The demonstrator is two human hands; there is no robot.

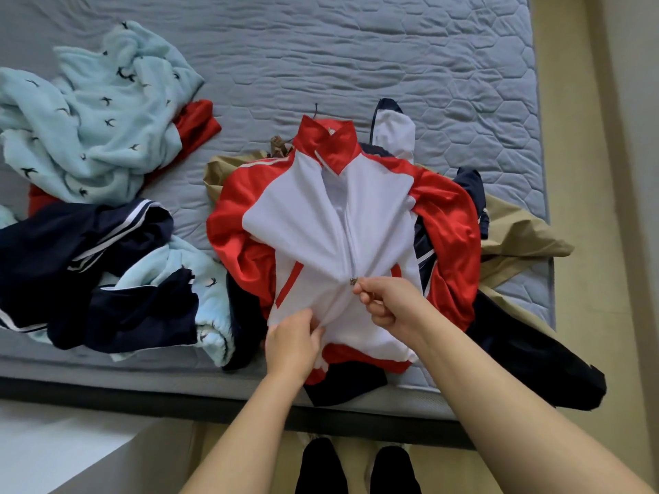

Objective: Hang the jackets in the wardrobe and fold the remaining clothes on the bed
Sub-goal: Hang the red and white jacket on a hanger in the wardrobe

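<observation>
A red and white zip jacket [321, 215] lies face up on the grey bed [356, 58], collar away from me, on top of a khaki garment [517, 233] and dark navy clothes [527, 354]. My right hand [388, 303] pinches the zipper pull [353, 280] low on the jacket's front. My left hand [292, 345] grips the white fabric near the hem, just left of the zip. The zip is closed above the pull.
At the left lie a light blue fleece with small dark birds [92, 112], a red garment [198, 124] under it, and a navy piece with white stripes [82, 244]. The bed's near edge [142, 401] runs across below; my dark-socked feet [356, 468] stand on the floor.
</observation>
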